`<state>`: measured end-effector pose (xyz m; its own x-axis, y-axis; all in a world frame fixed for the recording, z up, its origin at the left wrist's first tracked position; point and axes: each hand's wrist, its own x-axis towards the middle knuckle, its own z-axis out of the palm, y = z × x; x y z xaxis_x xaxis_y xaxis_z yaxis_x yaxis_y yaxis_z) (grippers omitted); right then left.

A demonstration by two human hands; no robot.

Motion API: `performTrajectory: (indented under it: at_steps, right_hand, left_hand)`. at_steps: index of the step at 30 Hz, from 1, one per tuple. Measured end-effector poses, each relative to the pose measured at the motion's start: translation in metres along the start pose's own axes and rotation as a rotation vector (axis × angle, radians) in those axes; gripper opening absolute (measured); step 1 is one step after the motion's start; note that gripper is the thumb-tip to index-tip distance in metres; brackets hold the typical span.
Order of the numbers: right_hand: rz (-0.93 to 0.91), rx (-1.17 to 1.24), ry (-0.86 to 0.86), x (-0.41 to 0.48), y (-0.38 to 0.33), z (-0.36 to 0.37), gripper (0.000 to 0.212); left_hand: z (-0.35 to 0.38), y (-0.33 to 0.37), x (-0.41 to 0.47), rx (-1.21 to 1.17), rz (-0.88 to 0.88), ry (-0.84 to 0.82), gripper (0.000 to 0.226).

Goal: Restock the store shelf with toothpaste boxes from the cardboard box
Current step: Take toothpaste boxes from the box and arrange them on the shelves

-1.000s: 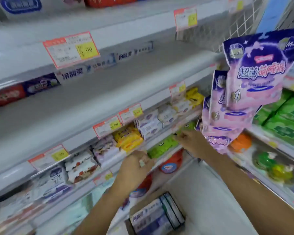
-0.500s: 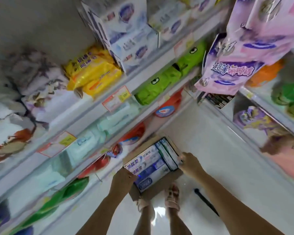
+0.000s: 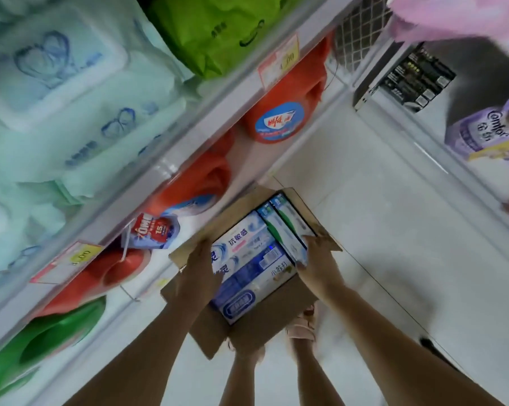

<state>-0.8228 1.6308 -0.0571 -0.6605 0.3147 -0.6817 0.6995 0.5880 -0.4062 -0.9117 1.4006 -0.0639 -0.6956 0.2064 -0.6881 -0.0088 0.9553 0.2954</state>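
The toothpaste boxes (image 3: 247, 259) lie flat in the open cardboard box (image 3: 265, 320), which stands on the floor (image 3: 364, 230) in front of your feet. White-and-blue cartons fill the left and middle of it. Two green-striped cartons (image 3: 288, 230) stand on edge along its right wall.

Your left hand (image 3: 199, 268) reaches in at the left wall, covering the left ends of the white-and-blue cartons. Its fingers go down out of sight, so you cannot tell whether they grip a carton. Your right hand (image 3: 319, 260) sits at the right wall with its fingertips against the near end of the green-striped cartons. Blur hides whether they pinch or only touch.

All the flaps are folded outward. The left flap is near the bottom shelf edge (image 3: 171, 168), where red bottles (image 3: 279, 118) stand. A sandal (image 3: 301, 326) shows at the near wall. Bare floor lies right of the box, with the opposite shelving well apart.
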Motion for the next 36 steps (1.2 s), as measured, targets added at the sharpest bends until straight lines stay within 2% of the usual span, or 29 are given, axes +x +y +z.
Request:
performTrajectory:
  at_steps: [3, 6, 8, 10, 12, 14, 18, 24, 28, 30, 32, 36]
  right_hand:
    - [-0.044, -0.054, -0.003, 0.010, 0.009, 0.019, 0.052]
    - [-0.066, -0.089, 0.014, 0.007, 0.016, 0.032, 0.045]
    - [-0.105, -0.059, 0.076, 0.002, 0.018, 0.037, 0.040]
    - [-0.165, -0.026, 0.130, -0.005, 0.017, 0.043, 0.032]
    - [-0.202, 0.004, 0.112, -0.011, 0.013, 0.048, 0.030]
    - [-0.220, 0.005, 0.061, -0.013, 0.008, 0.055, 0.034]
    - [-0.279, -0.066, -0.019, 0.001, -0.011, 0.059, 0.050]
    - [-0.381, -0.163, -0.129, 0.042, -0.043, 0.073, 0.065]
    - [-0.450, -0.270, -0.120, 0.059, -0.058, 0.082, 0.072]
    - [-0.512, -0.307, -0.060, 0.068, -0.064, 0.083, 0.072]
    - [-0.592, -0.372, 0.030, 0.079, -0.064, 0.085, 0.064]
    - [-0.709, -0.525, 0.146, 0.092, -0.059, 0.091, 0.059]
  left_hand:
    - [0.018, -0.007, 0.013, 0.133, 0.045, 0.012, 0.081]
    - [0.030, -0.008, 0.014, 0.262, -0.035, 0.012, 0.071]
    - [0.035, -0.007, 0.014, 0.208, -0.128, -0.003, 0.063]
    - [0.036, -0.007, 0.013, 0.152, -0.148, 0.007, 0.059]
    - [0.035, -0.011, 0.014, 0.023, -0.134, -0.003, 0.056]
    - [0.027, -0.014, 0.009, -0.070, -0.128, -0.073, 0.058]
    - [-0.008, -0.025, -0.010, -0.013, -0.099, -0.117, 0.057]
    - [-0.056, -0.055, -0.041, 0.110, -0.034, 0.103, 0.055]
    - [-0.053, -0.075, -0.049, 0.020, -0.074, 0.223, 0.059]
    - [-0.052, -0.079, -0.048, -0.063, -0.107, 0.287, 0.063]
    - [-0.049, -0.083, -0.046, -0.140, -0.136, 0.315, 0.063]
    - [-0.046, -0.088, -0.044, -0.166, -0.130, 0.282, 0.061]
